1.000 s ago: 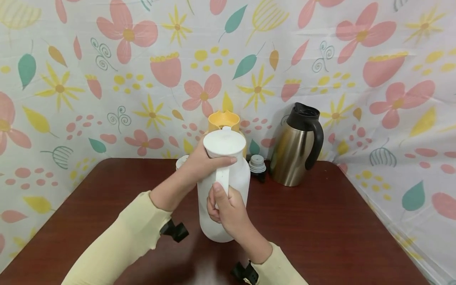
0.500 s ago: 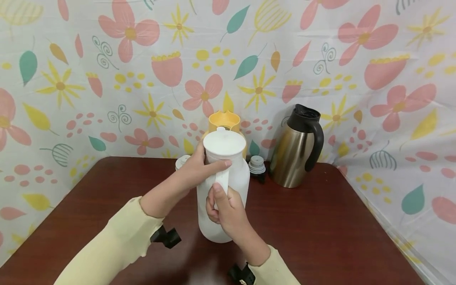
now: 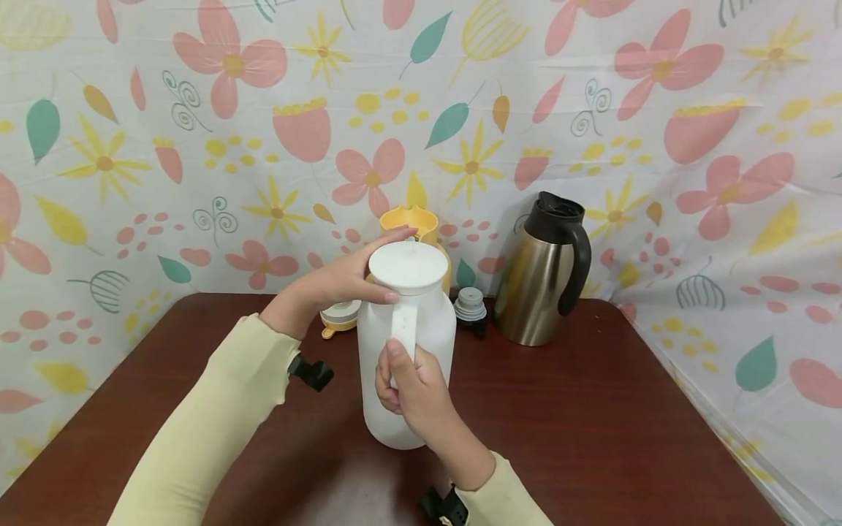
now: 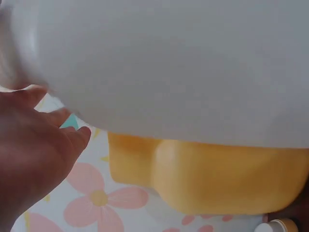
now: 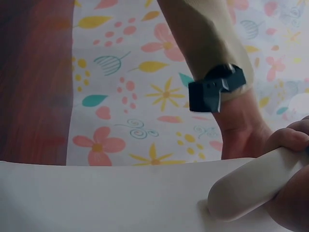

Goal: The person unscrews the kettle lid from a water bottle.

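Note:
A white vacuum jug (image 3: 432, 343) with a round lid (image 3: 408, 264) stands upright on the dark red table. My right hand (image 3: 417, 387) grips its handle (image 3: 404, 325), fingers curled round and thumb along the top. The right wrist view shows the same handle (image 5: 251, 186) from close by. My left hand (image 3: 335, 281) reaches round the lid, its fingers stretched along the far side and its thumb at the near side below the rim. In the left wrist view those loosely spread fingers (image 4: 60, 116) lie at the jug's neck.
A yellow jug (image 3: 411, 219) stands right behind the white one. A steel jug (image 3: 536, 285) with a black handle is at the back right. A white and yellow cap (image 3: 342, 315) and a grey stopper (image 3: 470, 307) lie either side. Floral cloth (image 3: 276, 146) hangs behind.
My left hand has shifted up and further behind the lid, uncovering the white and yellow cap. The right hand keeps its grip on the handle; the jug has barely moved.

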{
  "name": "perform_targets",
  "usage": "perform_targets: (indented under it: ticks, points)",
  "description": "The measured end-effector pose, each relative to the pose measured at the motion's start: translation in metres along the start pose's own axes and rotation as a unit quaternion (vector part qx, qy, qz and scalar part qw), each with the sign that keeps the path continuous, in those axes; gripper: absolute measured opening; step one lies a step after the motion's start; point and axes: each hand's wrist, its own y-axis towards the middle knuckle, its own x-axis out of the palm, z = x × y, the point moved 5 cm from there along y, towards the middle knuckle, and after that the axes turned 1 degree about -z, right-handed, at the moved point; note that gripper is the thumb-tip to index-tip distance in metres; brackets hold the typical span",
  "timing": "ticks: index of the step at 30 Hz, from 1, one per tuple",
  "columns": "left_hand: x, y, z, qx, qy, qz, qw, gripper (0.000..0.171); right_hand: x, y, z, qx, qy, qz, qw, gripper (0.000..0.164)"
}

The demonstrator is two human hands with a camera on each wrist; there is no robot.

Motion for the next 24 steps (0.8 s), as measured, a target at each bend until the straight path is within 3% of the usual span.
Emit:
perform_targets:
  ticks: [4,8,13,16,20,24]
  points:
    - [0.002,0.003,-0.001,-0.005,0.002,0.012,0.9999,0.124,0.002,0.0,-0.001,-0.002,0.004,-0.001,1.0,0.061]
    - [0.012,-0.004,0.002,-0.026,-0.024,0.083,0.9959,0.095,0.003,0.0,-0.002,-0.005,0.001,-0.007,1.0,0.061]
    - [0.033,-0.013,0.012,-0.076,-0.045,0.218,0.9721,0.088,0.002,0.001,-0.003,-0.01,-0.01,-0.005,1.0,0.06]
    - [0.042,-0.016,0.017,-0.089,-0.065,0.266,0.9575,0.09,0.002,0.001,-0.003,-0.015,-0.014,-0.005,1.0,0.059]
    - [0.048,-0.017,0.018,-0.093,-0.077,0.282,0.9519,0.092,0.003,0.001,-0.003,-0.013,-0.009,-0.002,1.0,0.059]
    - [0.048,-0.02,0.015,-0.096,-0.076,0.253,0.9597,0.103,0.003,0.001,-0.001,-0.012,-0.012,0.002,1.0,0.06]
